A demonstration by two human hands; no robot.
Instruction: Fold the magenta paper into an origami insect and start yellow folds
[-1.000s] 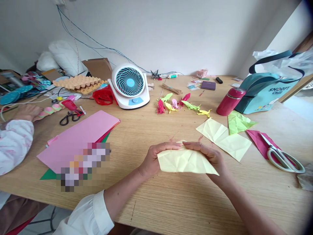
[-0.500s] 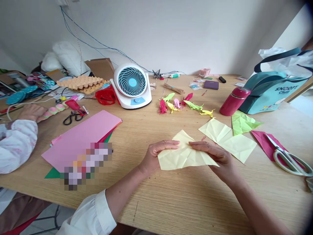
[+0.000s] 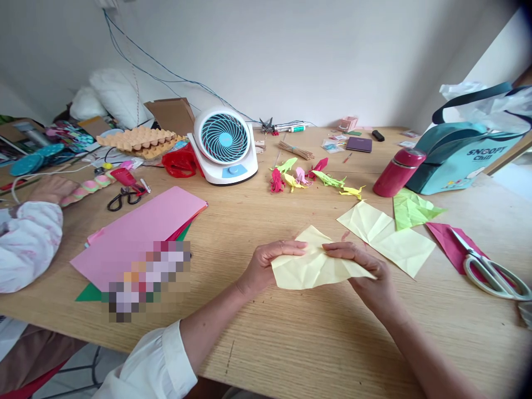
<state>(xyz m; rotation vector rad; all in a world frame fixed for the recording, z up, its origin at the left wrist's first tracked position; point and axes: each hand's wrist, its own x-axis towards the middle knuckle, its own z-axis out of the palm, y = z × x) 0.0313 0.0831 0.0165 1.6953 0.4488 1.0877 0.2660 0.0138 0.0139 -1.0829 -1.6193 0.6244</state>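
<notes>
A creased sheet of pale yellow paper point(image 3: 318, 269) is held between both hands, above the front middle of the table. My left hand point(image 3: 268, 265) grips its left part, fingers on top and thumb hidden beneath. On the other side my right hand point(image 3: 368, 271) pinches the right part, its fingertips near the paper's middle. Just beyond my right hand lies a second creased pale yellow sheet point(image 3: 388, 237). Small folded paper figures point(image 3: 301, 176) in pink, green and yellow lie farther back.
At right are scissors point(image 3: 490, 271) on magenta paper point(image 3: 449, 244), green paper point(image 3: 415, 208), a red flask point(image 3: 399, 173) and a teal bag point(image 3: 457, 155). A fan point(image 3: 224, 147) stands behind. Pink paper point(image 3: 145, 227) lies left, near another person's hand point(image 3: 52, 189).
The paper has shifted very slightly down and to the right, and its front edge bends a little differently. Both hands keep their grip on it.
</notes>
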